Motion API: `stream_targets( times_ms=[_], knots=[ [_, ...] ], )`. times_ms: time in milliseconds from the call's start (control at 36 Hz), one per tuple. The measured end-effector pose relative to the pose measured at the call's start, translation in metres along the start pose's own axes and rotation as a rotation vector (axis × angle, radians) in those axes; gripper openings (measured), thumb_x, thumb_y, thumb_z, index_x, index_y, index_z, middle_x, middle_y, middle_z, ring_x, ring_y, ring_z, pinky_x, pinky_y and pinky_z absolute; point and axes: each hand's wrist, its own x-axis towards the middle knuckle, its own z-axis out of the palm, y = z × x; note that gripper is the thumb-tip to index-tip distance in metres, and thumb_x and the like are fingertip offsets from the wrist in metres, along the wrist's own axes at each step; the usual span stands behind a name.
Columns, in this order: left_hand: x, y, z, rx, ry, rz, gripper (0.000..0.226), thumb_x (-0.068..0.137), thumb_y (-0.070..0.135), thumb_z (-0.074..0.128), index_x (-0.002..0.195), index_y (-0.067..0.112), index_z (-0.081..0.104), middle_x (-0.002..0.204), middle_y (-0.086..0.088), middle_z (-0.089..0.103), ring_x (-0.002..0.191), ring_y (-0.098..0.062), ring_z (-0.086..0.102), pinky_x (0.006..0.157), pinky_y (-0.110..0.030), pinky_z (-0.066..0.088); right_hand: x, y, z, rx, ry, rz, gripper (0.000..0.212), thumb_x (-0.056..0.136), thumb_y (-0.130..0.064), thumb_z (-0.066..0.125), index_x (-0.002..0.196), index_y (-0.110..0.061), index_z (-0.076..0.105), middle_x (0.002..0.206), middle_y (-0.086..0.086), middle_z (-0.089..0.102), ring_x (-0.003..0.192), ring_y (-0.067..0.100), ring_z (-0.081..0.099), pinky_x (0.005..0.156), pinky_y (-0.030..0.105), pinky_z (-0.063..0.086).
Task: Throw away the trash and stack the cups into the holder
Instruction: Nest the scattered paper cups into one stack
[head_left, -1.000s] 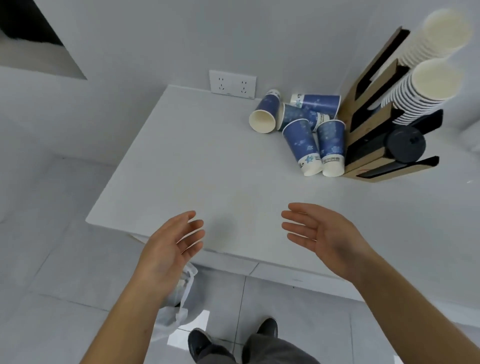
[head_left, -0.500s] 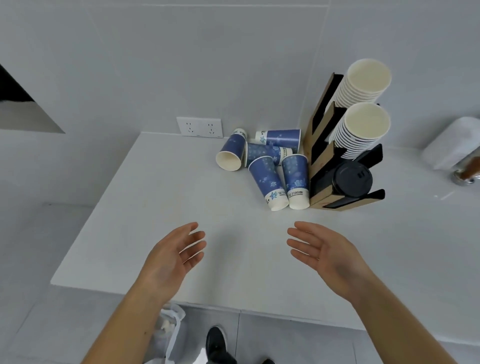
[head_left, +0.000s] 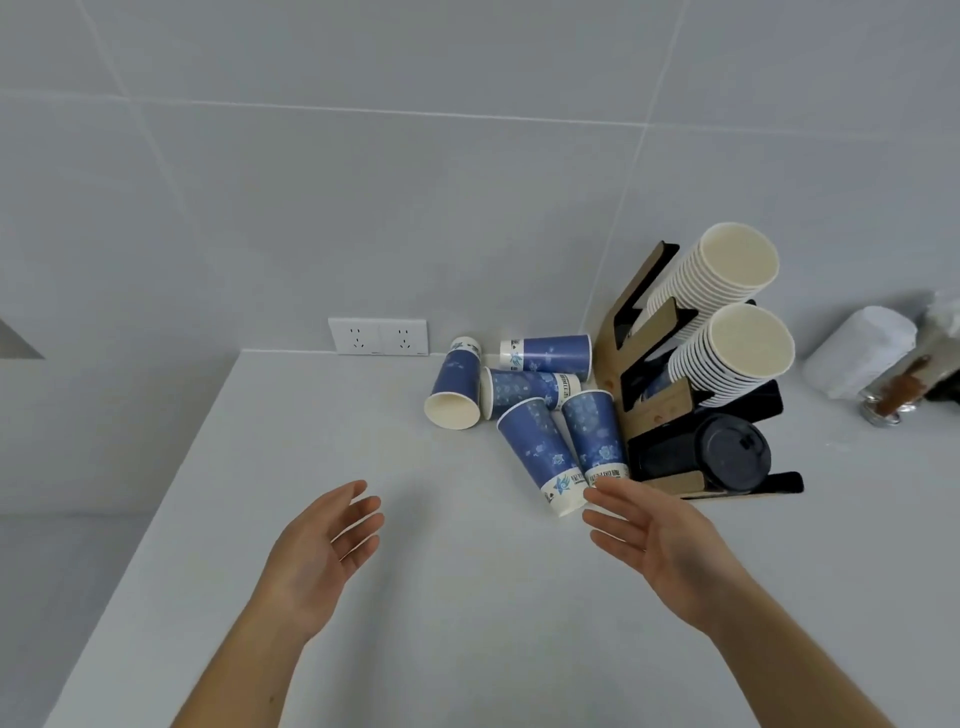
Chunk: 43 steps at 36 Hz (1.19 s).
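Several blue paper cups (head_left: 540, 452) lie tumbled on the white counter (head_left: 363, 623) just left of a brown and black cup holder (head_left: 657, 410). The holder carries two stacks of white cups (head_left: 727, 358) and a stack of black lids (head_left: 727, 452). My right hand (head_left: 654, 540) is open, palm turned left, its fingertips just short of the nearest blue cups' bases. My left hand (head_left: 322, 551) hovers open over the counter, well left of the cups. Neither hand holds anything.
A double wall socket (head_left: 378, 336) sits on the tiled wall behind the cups. At the far right stand a white roll (head_left: 857, 358) and a glass jar (head_left: 893, 395). The counter's left edge drops to the floor.
The view has tilted up and moved closer to the counter; floor, shoes and white bag have left the frame. Both hands have advanced toward the cups, the right one nearly reaching them.
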Motion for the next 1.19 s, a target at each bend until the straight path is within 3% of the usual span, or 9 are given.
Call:
stream_targets(
  times_ms=[611,750,889,1000,1111,1194],
  knots=[
    [0.082,0.011,0.024,0.194,-0.068,-0.093,0.019,0.095,0.018,0.059,0.108,0.009,0.069,0.098,-0.012,0.07,0.089,-0.027,0.066,0.081,-0.039,0.051,0.071,-0.021,0.04,-0.218,0.056,0.031,0.018,0.098,-0.02,0.053,0.111,-0.013,0.064,0.115,0.01,0.07,0.106,0.027,0.067,0.088,0.038,0.054],
    [0.096,-0.003,0.046,0.228,-0.084,-0.152,0.017,0.095,0.017,0.058,0.105,0.009,0.069,0.094,-0.011,0.069,0.086,-0.025,0.065,0.078,-0.035,0.051,0.094,-0.024,0.045,-0.308,0.068,0.056,0.026,0.097,-0.022,0.056,0.121,-0.011,0.061,0.118,0.009,0.068,0.11,0.026,0.064,0.095,0.038,0.052],
    [0.109,-0.014,0.069,0.267,-0.107,-0.201,0.013,0.094,0.017,0.06,0.101,0.011,0.069,0.095,-0.011,0.068,0.088,-0.024,0.066,0.075,-0.032,0.053,0.112,-0.025,0.049,-0.39,0.095,0.053,0.006,0.094,-0.021,0.06,0.097,-0.02,0.065,0.113,0.008,0.068,0.104,0.023,0.064,0.091,0.035,0.052],
    [0.119,-0.026,0.089,0.272,-0.129,-0.247,0.016,0.094,0.019,0.06,0.105,0.01,0.068,0.099,-0.012,0.068,0.091,-0.024,0.068,0.076,-0.032,0.054,0.127,-0.026,0.054,-0.505,0.126,0.025,0.004,0.092,-0.026,0.063,0.09,-0.03,0.064,0.109,0.004,0.067,0.105,0.021,0.064,0.095,0.037,0.053],
    [0.129,-0.037,0.11,0.256,-0.128,-0.293,0.019,0.094,0.02,0.06,0.108,0.009,0.066,0.103,-0.012,0.068,0.093,-0.024,0.068,0.075,-0.031,0.054,0.143,-0.028,0.057,-0.576,0.146,0.01,0.027,0.09,-0.026,0.065,0.116,-0.02,0.067,0.106,0.002,0.067,0.096,0.017,0.064,0.088,0.034,0.054],
    [0.133,-0.042,0.125,0.26,-0.125,-0.311,0.013,0.095,0.02,0.059,0.101,0.011,0.065,0.105,-0.012,0.066,0.096,-0.024,0.066,0.08,-0.031,0.055,0.152,-0.03,0.059,-0.629,0.153,0.01,0.036,0.09,-0.026,0.064,0.125,-0.018,0.063,0.109,0.0,0.066,0.099,0.019,0.065,0.092,0.038,0.055]
  ],
)
